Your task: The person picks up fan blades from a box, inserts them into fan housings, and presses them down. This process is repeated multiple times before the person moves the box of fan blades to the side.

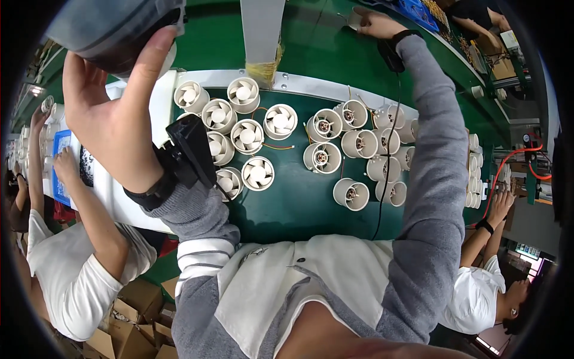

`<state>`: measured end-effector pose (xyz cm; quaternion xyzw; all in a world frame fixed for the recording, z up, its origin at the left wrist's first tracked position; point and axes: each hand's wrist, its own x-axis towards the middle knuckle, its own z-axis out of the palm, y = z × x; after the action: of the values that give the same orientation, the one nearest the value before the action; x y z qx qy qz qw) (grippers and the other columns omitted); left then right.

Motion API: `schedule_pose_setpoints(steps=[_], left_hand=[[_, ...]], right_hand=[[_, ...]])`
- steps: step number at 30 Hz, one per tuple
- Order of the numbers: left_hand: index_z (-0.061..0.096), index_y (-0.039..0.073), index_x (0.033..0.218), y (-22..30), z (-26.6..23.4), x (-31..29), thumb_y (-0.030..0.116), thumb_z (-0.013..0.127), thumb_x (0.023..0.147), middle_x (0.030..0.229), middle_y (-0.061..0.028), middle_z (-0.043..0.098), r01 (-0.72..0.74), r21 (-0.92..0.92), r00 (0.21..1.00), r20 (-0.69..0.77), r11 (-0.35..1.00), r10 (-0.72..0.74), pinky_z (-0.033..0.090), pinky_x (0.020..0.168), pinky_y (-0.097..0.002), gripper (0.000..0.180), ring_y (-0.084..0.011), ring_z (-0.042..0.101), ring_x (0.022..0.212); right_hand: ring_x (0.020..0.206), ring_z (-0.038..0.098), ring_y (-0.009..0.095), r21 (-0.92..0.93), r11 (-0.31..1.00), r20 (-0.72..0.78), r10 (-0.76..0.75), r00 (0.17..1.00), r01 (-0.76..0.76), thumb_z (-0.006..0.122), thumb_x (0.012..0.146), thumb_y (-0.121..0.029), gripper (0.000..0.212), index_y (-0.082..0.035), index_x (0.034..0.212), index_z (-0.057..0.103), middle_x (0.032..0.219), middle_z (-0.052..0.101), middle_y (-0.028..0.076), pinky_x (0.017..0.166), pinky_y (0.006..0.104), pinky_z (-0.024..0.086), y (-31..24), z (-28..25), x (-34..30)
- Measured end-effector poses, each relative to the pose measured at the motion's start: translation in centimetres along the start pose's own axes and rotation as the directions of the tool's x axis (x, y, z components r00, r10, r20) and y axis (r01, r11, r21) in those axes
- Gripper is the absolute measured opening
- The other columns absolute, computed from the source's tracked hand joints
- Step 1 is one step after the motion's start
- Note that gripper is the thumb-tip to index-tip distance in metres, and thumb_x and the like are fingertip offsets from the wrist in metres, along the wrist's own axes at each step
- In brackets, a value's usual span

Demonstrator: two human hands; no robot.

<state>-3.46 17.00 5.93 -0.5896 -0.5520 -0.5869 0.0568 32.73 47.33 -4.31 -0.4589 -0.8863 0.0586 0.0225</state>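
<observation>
My left hand (pixel 113 113) is raised at the upper left, its thumb and fingers closed round a large grey, partly see-through rounded object (pixel 113 30). That object is cut off by the picture's edge, and its kind is unclear. My right hand (pixel 382 25) reaches to the far right of the bench and grips a small off-white fan housing (pixel 357 18) by its side. Between my arms stand several white fans with blades (pixel 247 136) on the left. To their right are several round housings (pixel 323 157) with bare copper-coloured motor coils and no blades showing.
A grey post (pixel 260 36) rises behind the fans, at a pale rail (pixel 311 82). A black cable (pixel 385 173) hangs from my right wrist. Co-workers sit on both sides, near a blue tray (pixel 61 140) at left. Cardboard boxes (pixel 128 332) lie below left.
</observation>
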Motion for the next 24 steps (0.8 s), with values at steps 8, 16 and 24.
schedule_pose_setpoints(steps=[8, 16, 24], left_hand=[[0.061, -0.002, 0.104, -2.7, 2.6, -0.4, 0.014, 0.080, 0.071, 0.096, -0.0104, 0.066, -0.189, -0.308, 0.963, -0.244, 0.932, 0.115, 0.049, 0.078, -0.0245, 0.042, -0.0164, 0.063, 0.086], [0.060, -0.002, 0.106, -2.0, 1.8, -0.3, 0.011, 0.079, 0.071, 0.098, -0.0099, 0.066, -0.084, -0.307, 0.982, -0.190, 0.948, 0.026, 0.048, 0.082, -0.0263, 0.042, -0.0170, 0.062, 0.089], [0.055, -0.006, 0.109, -1.4, 0.9, 1.5, 0.008, 0.081, 0.066, 0.097, -0.0094, 0.063, 0.066, -0.230, 0.983, -0.150, 0.971, -0.103, 0.045, 0.082, -0.0266, 0.052, -0.0161, 0.059, 0.088]], right_hand=[[0.097, 0.057, 0.030, 0.039, 0.943, 0.194, -0.331, 0.923, 0.330, 0.062, 0.080, -0.014, 0.022, 0.002, 0.095, 0.064, 0.106, 0.060, 0.015, 0.088, 0.0357, 0.045, -8.5, -2.7, -16.5], [0.091, 0.060, 0.030, 0.343, 0.922, 0.351, -0.304, 0.886, 0.180, 0.063, 0.080, -0.021, 0.024, -0.001, 0.092, 0.066, 0.088, 0.065, 0.016, 0.083, 0.0357, 0.046, -10.1, -4.8, -13.5], [0.112, 0.050, 0.032, -0.073, 0.989, -0.264, -0.142, 0.954, 0.127, 0.064, 0.080, -0.029, 0.059, -0.007, 0.130, 0.042, 0.127, 0.049, 0.015, 0.094, 0.0399, 0.042, -7.1, 2.0, 7.3]])
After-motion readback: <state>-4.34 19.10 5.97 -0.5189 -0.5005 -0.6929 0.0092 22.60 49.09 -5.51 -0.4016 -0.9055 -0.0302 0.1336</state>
